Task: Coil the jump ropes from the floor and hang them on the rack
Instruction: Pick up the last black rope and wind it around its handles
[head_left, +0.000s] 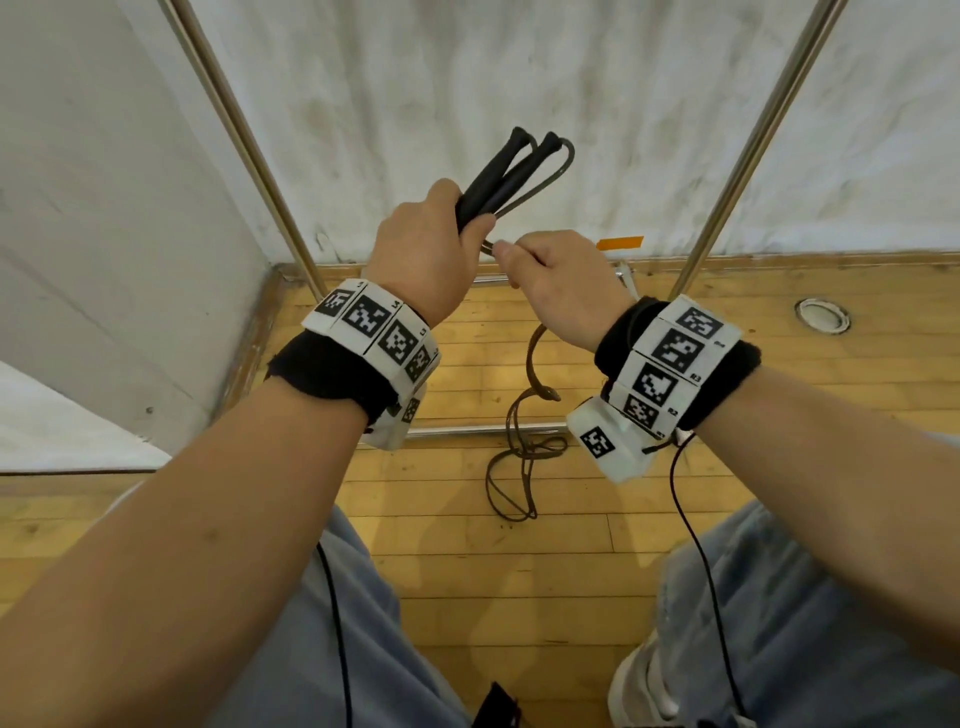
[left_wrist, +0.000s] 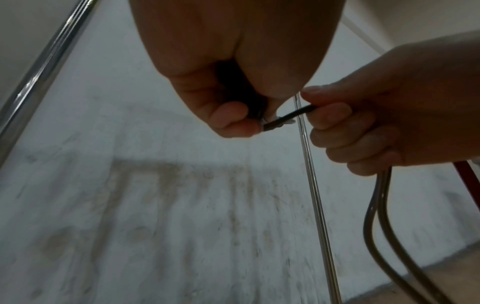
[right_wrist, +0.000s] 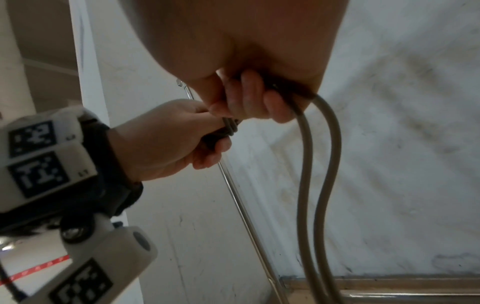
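My left hand (head_left: 431, 244) grips the two black handles (head_left: 501, 174) of a jump rope, which point up and away toward the wall. My right hand (head_left: 558, 275) sits just right of it and holds the grey-brown cord (head_left: 535, 353) in curled fingers. In the right wrist view two strands of cord (right_wrist: 319, 164) hang down from my right fist (right_wrist: 249, 100). In the left wrist view a short dark piece of cord (left_wrist: 285, 119) bridges the left hand (left_wrist: 228, 115) and the right hand (left_wrist: 363, 131). The cord's loose loops (head_left: 519, 467) lie on the wooden floor below.
The rack's two chrome uprights (head_left: 244, 140) (head_left: 743, 156) rise on either side of my hands before a white wall. Its low crossbar (head_left: 483, 429) lies on the wooden floor (head_left: 519, 571). A round floor fitting (head_left: 822, 314) sits at the right. My knees fill the bottom.
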